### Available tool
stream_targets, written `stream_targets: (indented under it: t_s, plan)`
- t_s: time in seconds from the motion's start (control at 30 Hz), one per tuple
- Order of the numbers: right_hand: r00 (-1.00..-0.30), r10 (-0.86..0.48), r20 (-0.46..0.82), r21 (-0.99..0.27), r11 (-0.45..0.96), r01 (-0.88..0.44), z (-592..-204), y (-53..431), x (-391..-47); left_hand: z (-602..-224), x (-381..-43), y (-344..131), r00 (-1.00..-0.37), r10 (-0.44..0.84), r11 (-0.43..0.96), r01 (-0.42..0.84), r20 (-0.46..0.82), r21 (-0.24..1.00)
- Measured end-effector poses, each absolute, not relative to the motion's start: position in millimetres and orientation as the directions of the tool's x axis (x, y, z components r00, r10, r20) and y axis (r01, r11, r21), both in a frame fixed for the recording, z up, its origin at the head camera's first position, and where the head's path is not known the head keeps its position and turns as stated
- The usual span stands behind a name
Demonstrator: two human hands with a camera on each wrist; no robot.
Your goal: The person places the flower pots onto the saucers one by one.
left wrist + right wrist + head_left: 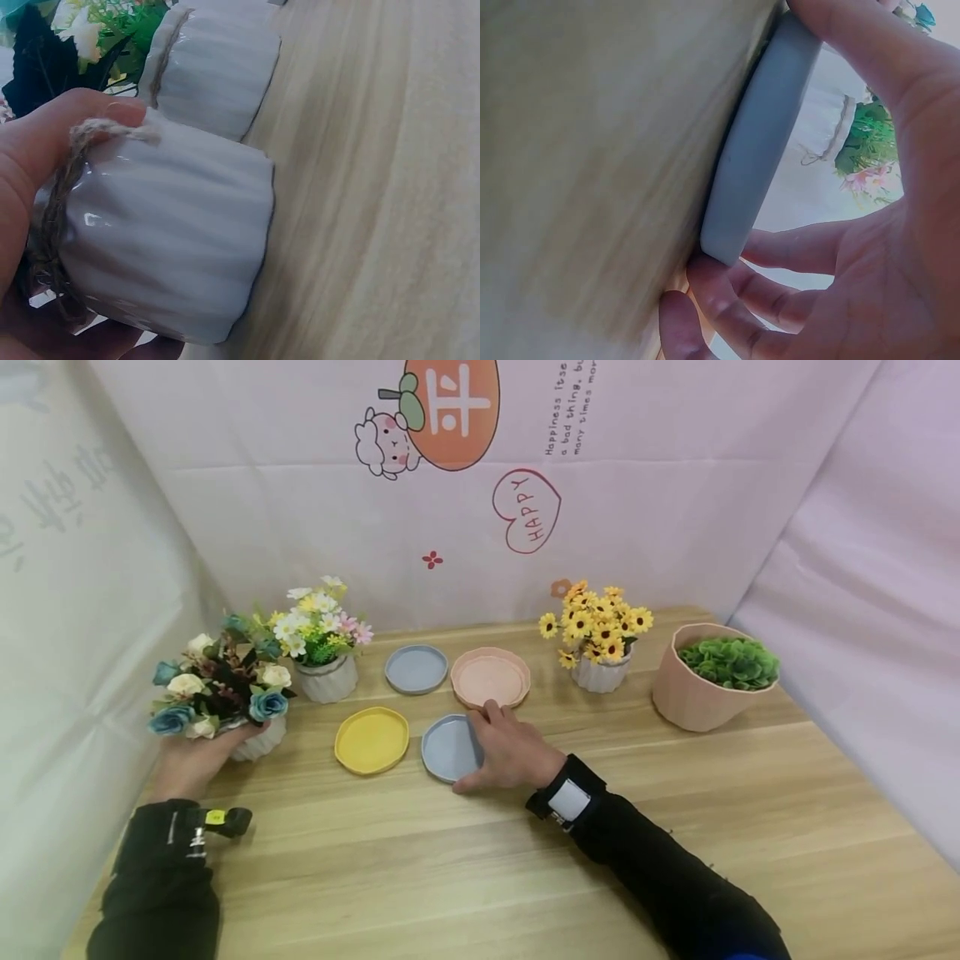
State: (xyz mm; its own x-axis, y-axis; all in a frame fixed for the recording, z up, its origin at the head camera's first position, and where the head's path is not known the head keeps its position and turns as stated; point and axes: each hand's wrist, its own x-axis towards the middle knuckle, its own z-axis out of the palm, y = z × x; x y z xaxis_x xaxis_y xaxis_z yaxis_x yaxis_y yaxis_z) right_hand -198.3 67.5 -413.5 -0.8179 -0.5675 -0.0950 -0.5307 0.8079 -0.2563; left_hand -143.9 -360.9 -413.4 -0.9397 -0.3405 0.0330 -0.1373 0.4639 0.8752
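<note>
My left hand (pixel 197 758) grips a white fluted flowerpot (pixel 172 225) with twine round its rim; it holds blue and cream artificial roses (pixel 217 689). In the left wrist view the thumb lies along the rim and the fingers pass beneath the far side. At the middle of the table, my right hand (pixel 513 750) spans a blue-grey saucer (pixel 447 750), thumb at its near edge and fingers at its far edge. The right wrist view shows the saucer's side (pixel 757 142) between thumb and fingertips, close over the wood. Behind those fingers sits a pink scalloped saucer (pixel 491 677).
A yellow saucer (pixel 372 741) and another blue-grey saucer (pixel 416 669) lie nearby. White and pink daisies in a white pot (pixel 327 681) stand behind the left hand. To the right are yellow flowers in a white pot (pixel 602 675) and a pink planter (pixel 686 697) with green leaves.
</note>
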Motion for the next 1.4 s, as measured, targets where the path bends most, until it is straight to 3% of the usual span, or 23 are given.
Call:
stream_targets:
  t_s: [0.67, 1.4]
  plan:
    - [-0.817, -0.567, -0.106, -0.273, 0.806, -0.525, -411, 68, -197, -402, -143, -372, -0.994, -0.105, 0.574, -0.091, -0.037, 0.814]
    - [-0.808, -0.576, -0.125, -0.295, 0.799, -0.524, -410, 71, -196, -394, -127, -385, -0.955, -0.055, 0.544, -0.274, -0.292, 0.793]
